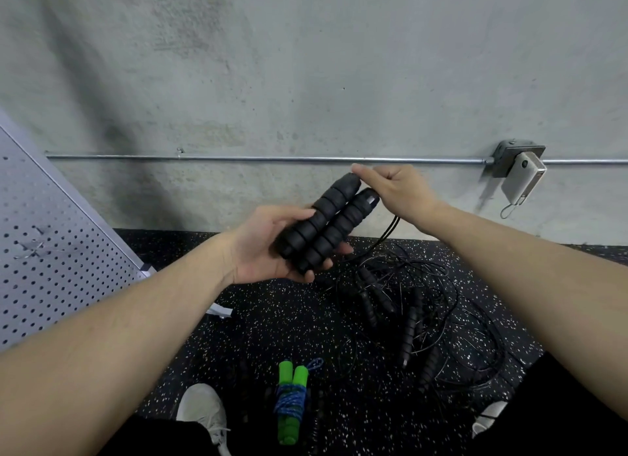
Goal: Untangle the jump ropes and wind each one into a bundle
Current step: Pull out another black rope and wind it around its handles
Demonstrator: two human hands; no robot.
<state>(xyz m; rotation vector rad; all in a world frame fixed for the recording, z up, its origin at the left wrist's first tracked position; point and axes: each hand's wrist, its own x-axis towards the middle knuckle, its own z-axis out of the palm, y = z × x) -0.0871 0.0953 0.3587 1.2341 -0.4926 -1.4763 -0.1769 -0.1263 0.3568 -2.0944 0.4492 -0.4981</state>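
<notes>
**Black-handled rope in hand; loose tangle and one finished bundle on the floor**

Far left: grey perforated metal panel (51,251), leaning, its lower edge meeting the black speckled rubber floor (272,319).

Near left: grey sneaker (202,411) on the floor.

Centre, raised: left hand (268,248), palm up, fingers curled round the lower ends of two black ribbed foam handles (328,224) lying side by side and tilted up to the right.

Centre, near: green-handled jump rope bundle wound in blue cord (290,401), lying on the floor just right of the sneaker.

Right of centre: right hand (394,190) pinches the upper handle tips; thin black cord (390,229) hangs beneath it to the floor.

Right, floor: tangle of black cords and further black handles (407,313), overlapping so individual ropes cannot be separated by eye.

Far right wall: grey concrete wall (306,64) with horizontal metal conduit (238,158), a junction box (513,156) and a beige device (523,178) hung on it.
</notes>
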